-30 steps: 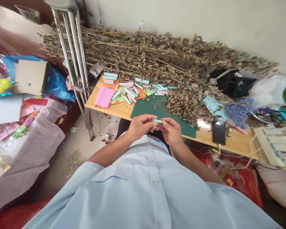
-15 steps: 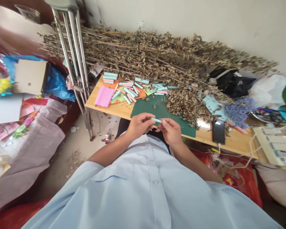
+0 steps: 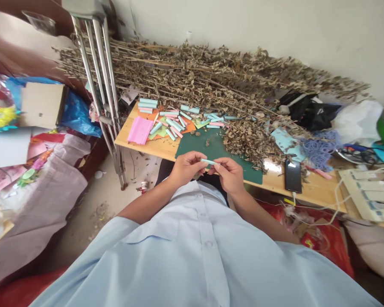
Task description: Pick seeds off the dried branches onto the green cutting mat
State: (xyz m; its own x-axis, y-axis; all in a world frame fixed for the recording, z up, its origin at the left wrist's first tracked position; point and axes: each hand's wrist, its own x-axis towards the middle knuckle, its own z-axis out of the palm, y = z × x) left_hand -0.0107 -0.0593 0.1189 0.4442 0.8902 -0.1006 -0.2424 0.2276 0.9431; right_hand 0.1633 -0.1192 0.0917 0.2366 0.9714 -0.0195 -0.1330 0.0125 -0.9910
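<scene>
Between my two hands is a small light-blue paper roll [image 3: 208,161], held level just above the near edge of the green cutting mat [image 3: 192,143]. My left hand [image 3: 189,167] pinches its left end between thumb and fingers. At the other end, my right hand [image 3: 228,172] grips it with thumb and forefinger. A heap of crumbled dried leaves [image 3: 245,143] lies on the mat beyond my right hand. Several blue and pink paper rolls [image 3: 175,124] are spread over coloured paper sheets at the back left, beside a pink paper stack [image 3: 140,130].
Long bundles of dried plant stalks [image 3: 192,64] lie along the wall. Metal crutches [image 3: 104,85] stand left of the wooden table [image 3: 160,148]. To the right are a phone [image 3: 293,176] on a cable, purple yarn [image 3: 321,149] and a power strip [image 3: 365,194].
The paper roll has shifted very slightly left between my fingers, and my right fingertips have changed their grip a little. Both hands otherwise stay in place.
</scene>
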